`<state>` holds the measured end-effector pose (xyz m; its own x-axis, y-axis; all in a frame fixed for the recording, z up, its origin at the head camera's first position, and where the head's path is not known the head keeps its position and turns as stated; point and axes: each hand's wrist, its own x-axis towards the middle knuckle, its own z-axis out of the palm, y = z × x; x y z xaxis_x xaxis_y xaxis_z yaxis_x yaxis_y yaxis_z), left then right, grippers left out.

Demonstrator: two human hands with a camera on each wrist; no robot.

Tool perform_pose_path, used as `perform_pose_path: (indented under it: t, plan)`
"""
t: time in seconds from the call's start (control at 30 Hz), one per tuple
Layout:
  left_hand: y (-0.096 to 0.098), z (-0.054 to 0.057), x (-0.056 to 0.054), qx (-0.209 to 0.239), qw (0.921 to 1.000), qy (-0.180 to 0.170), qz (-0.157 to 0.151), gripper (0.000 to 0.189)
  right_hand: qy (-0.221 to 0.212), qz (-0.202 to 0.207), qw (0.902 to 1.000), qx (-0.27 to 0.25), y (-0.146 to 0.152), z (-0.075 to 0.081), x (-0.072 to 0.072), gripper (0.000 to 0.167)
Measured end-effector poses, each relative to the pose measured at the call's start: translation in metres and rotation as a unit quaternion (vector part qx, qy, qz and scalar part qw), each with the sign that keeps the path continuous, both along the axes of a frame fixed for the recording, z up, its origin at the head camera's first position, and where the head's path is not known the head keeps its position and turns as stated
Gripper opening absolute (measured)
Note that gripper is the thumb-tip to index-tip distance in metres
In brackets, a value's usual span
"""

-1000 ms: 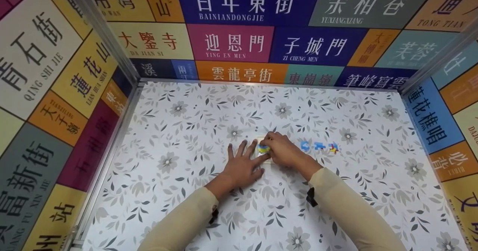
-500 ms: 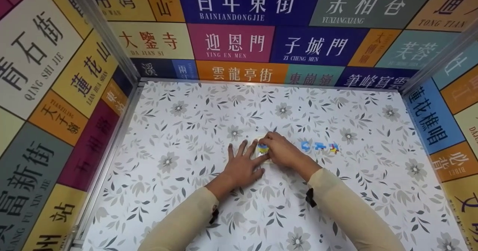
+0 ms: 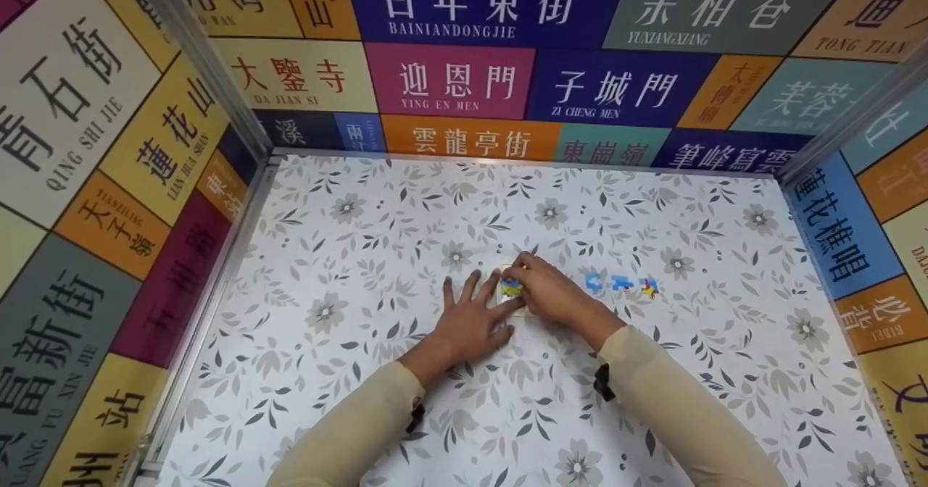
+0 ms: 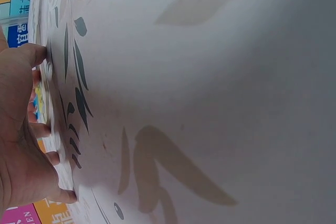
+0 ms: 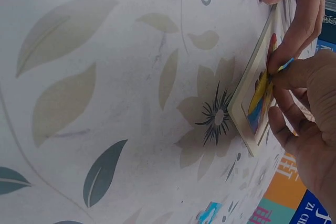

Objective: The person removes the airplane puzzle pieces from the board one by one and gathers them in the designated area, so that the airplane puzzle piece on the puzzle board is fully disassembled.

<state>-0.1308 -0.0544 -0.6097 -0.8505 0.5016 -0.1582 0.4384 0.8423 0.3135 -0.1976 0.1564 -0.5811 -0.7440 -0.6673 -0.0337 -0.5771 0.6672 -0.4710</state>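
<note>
A small jigsaw puzzle board (image 5: 240, 119) with a pale frame and a colourful picture lies flat on the table, mostly covered by the hands in the head view. Fingers spread, my left hand (image 3: 467, 322) rests on the table at the board's left side, its fingertips touching the board. My right hand (image 3: 547, 291) is over the board's right side. In the right wrist view its thumb and forefinger pinch a small puzzle piece (image 5: 286, 65), blue and yellow, at the picture. Much of that piece is hidden by the fingers. The left wrist view shows the left hand (image 4: 21, 145) from the side.
To the right of the hands lie three loose puzzle pieces in a row: a blue one (image 3: 593, 282), another blue one (image 3: 620, 282) and a blue, red and yellow one (image 3: 647, 288). Panels with printed characters (image 3: 449, 81) border the flower-patterned table (image 3: 406, 211).
Both hands stay in nearly the same place at the board. The right fingers shift only slightly, and the loose pieces have not moved.
</note>
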Motion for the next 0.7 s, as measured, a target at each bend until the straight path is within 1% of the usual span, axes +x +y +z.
perform_pose_path:
  t: [0.2, 0.37, 0.47, 0.53, 0.7]
  plan:
    - [-0.0003, -0.0013, 0.0001, 0.003, 1.0, 0.004, 0.001, 0.057, -0.001, 0.016, 0.9999, 0.004, 0.0011, -0.0004, -0.0011, 0.046]
    - [0.0, -0.0026, 0.0009, 0.002, 1.0, 0.005, 0.002, 0.056, 0.019, 0.036, 0.9988, 0.027, 0.0009, -0.0029, -0.0029, 0.042]
    - [0.0003, -0.0023, 0.0009, 0.0, 1.0, 0.008, 0.002, 0.056, 0.023, 0.043, 0.9983, 0.031, 0.0005, -0.0028, -0.004, 0.041]
    - [0.0003, -0.0014, 0.0008, -0.004, 0.9999, 0.009, 0.001, 0.057, 0.029, 0.046, 0.9981, 0.028, 0.0006, -0.0022, -0.0046, 0.04]
    - [0.0, 0.0005, 0.0003, -0.013, 0.9999, 0.007, 0.0, 0.058, 0.025, 0.031, 0.9992, -0.001, 0.0028, 0.001, -0.0042, 0.042]
